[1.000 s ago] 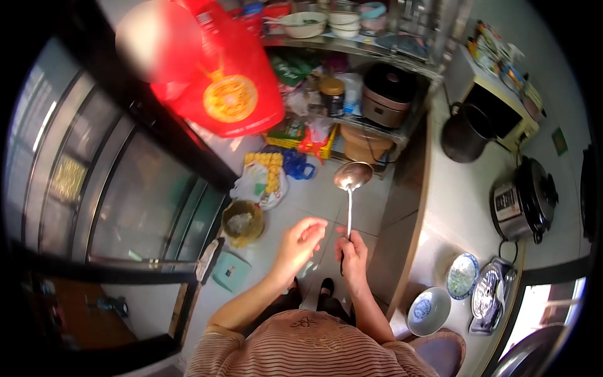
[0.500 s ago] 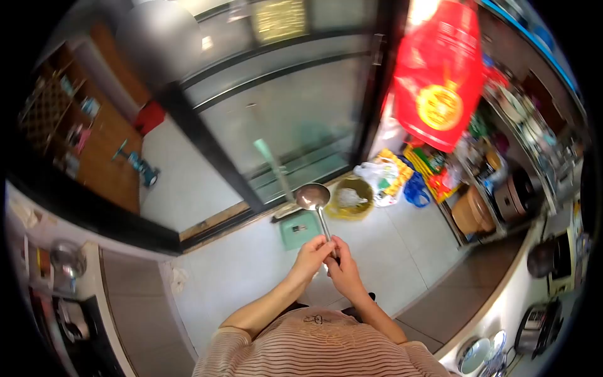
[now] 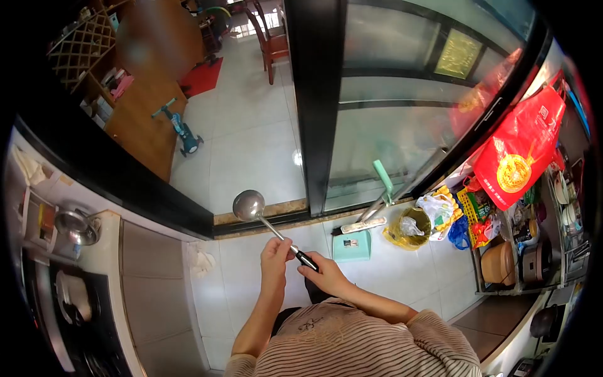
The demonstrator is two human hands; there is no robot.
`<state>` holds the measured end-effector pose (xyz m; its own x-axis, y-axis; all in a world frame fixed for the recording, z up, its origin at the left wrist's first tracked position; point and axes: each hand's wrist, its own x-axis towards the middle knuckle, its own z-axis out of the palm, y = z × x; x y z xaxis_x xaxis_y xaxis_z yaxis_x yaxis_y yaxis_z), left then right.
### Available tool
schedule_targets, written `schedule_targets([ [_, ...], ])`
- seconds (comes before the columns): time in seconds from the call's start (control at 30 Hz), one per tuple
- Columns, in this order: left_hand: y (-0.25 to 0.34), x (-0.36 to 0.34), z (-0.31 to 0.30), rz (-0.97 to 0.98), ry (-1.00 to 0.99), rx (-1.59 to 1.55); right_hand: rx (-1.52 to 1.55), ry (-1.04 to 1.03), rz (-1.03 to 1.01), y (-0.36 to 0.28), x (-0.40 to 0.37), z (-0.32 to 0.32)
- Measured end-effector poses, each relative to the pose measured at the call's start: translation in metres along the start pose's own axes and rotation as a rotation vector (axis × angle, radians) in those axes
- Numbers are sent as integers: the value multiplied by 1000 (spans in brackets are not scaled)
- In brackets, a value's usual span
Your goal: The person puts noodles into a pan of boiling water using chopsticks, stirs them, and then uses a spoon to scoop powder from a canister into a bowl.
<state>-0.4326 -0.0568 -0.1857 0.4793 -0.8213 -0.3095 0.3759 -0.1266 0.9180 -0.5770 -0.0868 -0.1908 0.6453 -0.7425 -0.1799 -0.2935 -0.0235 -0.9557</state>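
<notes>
A metal ladle [image 3: 249, 205] with a round bowl and a black-ended handle is held out in front of my body, its bowl pointing up and to the left. My left hand [image 3: 276, 256] pinches the metal shaft partway along. Around the black grip at the lower end closes my right hand [image 3: 324, 274]. Both hands are apart from each other on the handle. Beyond the ladle's bowl lies the sliding door's threshold [image 3: 286, 208].
To the left are a stove with a pot [image 3: 73, 295] and a steel bowl [image 3: 76, 226]. A green dustpan [image 3: 352, 247], a broom and a waste bin [image 3: 408, 229] stand by the glass door. Shelves and a red bag [image 3: 521, 151] are at right. A toy scooter [image 3: 182, 132] stands beyond the doorway.
My view has turned left, showing more of the doorway and stove. The ladle now tilts left, and my hands, close together before, have spread apart along its handle.
</notes>
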Motion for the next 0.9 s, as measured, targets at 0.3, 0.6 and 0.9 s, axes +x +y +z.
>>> schedule_targets([
  [0.3,53,221,-32,-80,-150,-50,75,92,-6,-18,217,9],
  [0.6,138,390,-40,-190,-162,-11,-57,116,27,-63,395,-6],
  [0.9,213,602,-1,-196,-455,153,9,381,138,-98,592,-43],
])
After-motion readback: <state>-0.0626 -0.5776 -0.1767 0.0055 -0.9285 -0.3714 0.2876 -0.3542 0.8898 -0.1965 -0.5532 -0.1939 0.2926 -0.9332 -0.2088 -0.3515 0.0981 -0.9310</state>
